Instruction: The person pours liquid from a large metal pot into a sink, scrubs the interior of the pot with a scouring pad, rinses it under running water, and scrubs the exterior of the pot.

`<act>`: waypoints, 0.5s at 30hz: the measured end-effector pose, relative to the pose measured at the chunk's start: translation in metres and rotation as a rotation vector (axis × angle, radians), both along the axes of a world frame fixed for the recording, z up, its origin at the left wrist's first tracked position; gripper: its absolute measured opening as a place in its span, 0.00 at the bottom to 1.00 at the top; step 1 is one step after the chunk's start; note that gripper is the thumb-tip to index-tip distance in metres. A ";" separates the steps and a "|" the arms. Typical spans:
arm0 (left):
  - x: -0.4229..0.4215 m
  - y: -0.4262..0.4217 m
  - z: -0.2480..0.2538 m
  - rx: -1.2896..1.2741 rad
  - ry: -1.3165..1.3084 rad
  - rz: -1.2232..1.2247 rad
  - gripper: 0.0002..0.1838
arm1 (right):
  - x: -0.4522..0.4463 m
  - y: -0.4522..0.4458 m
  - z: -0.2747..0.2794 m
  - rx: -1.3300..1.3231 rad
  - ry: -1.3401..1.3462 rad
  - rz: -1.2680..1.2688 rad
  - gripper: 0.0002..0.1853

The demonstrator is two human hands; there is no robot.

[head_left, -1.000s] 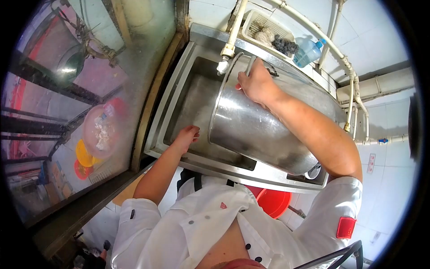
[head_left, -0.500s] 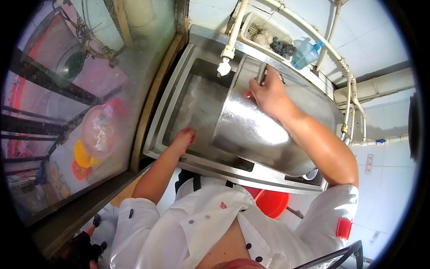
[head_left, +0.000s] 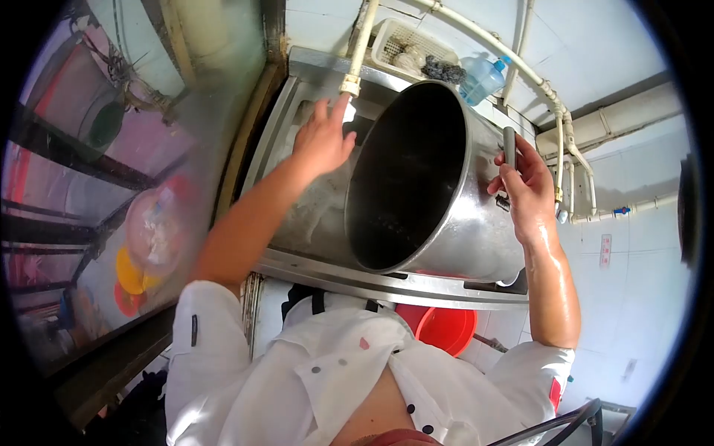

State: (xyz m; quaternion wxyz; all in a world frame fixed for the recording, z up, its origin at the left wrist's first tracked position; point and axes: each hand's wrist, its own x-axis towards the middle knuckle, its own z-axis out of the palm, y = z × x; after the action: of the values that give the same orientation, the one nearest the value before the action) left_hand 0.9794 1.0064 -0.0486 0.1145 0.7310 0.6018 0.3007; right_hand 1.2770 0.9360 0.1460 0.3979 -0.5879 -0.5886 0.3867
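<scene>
A large stainless steel stockpot (head_left: 476, 215) lies tilted over the sink, its dark mouth facing left. My right hand (head_left: 526, 186) is closed around the side handle (head_left: 509, 146) of the pot. Up by the tap (head_left: 349, 85), my left hand (head_left: 323, 140) has its fingers spread, the index finger at the white spout; whether it touches the spout I cannot tell. Below that hand, wet streaks show on the metal sink (head_left: 297, 230). Most of the pot's inside is in shadow.
Behind the sink stand a plastic basket (head_left: 385, 52) with scrubbing pads (head_left: 444, 70) and a blue bottle (head_left: 483, 80). Cream pipes (head_left: 491, 37) run along the tiled wall. A red bucket (head_left: 450, 331) is below the front edge. A glass pane (head_left: 201, 111) borders the left.
The pot has turned so its mouth now shows, facing left. My right hand moved right with the handle. My left hand rose from the sink's front to the tap, its fingers opening.
</scene>
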 end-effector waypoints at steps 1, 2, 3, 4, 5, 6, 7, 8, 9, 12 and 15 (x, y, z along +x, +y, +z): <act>0.003 0.013 0.003 0.058 0.116 -0.035 0.33 | 0.004 -0.003 0.002 0.003 -0.003 -0.008 0.31; 0.006 0.025 0.007 0.062 0.115 -0.040 0.33 | 0.007 -0.005 0.004 0.004 -0.009 -0.018 0.31; 0.009 0.037 0.013 -0.082 0.295 -0.051 0.29 | 0.010 -0.007 0.006 0.006 -0.013 -0.028 0.31; 0.013 0.043 0.017 -0.229 0.475 -0.062 0.26 | 0.013 -0.008 0.008 0.009 -0.012 -0.033 0.31; 0.014 0.043 0.018 -0.158 0.532 -0.034 0.23 | 0.016 -0.009 0.009 0.011 -0.006 -0.033 0.31; 0.013 0.045 0.021 -0.154 0.534 -0.041 0.23 | 0.019 -0.011 0.009 0.011 -0.001 -0.035 0.31; 0.010 0.045 0.029 -0.187 0.492 -0.027 0.24 | 0.021 -0.013 0.010 0.010 0.001 -0.043 0.31; 0.008 0.047 0.034 -0.219 0.452 -0.012 0.25 | 0.022 -0.013 0.011 0.022 -0.003 -0.040 0.31; 0.005 0.049 0.031 -0.218 0.459 -0.016 0.25 | 0.022 -0.014 0.011 0.033 -0.005 -0.035 0.31; -0.003 0.056 0.032 -0.294 0.310 -0.003 0.27 | 0.023 -0.017 0.011 0.042 0.014 -0.052 0.31; -0.012 0.054 0.039 -0.829 -0.330 -0.013 0.29 | 0.026 -0.017 0.013 0.041 -0.017 -0.072 0.31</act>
State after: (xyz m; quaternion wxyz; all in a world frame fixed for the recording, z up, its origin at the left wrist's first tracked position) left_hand 0.9677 1.0603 -0.0096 0.4944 0.5694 0.6404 0.1460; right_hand 1.3028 0.9190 0.1587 0.4187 -0.6037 -0.5783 0.3547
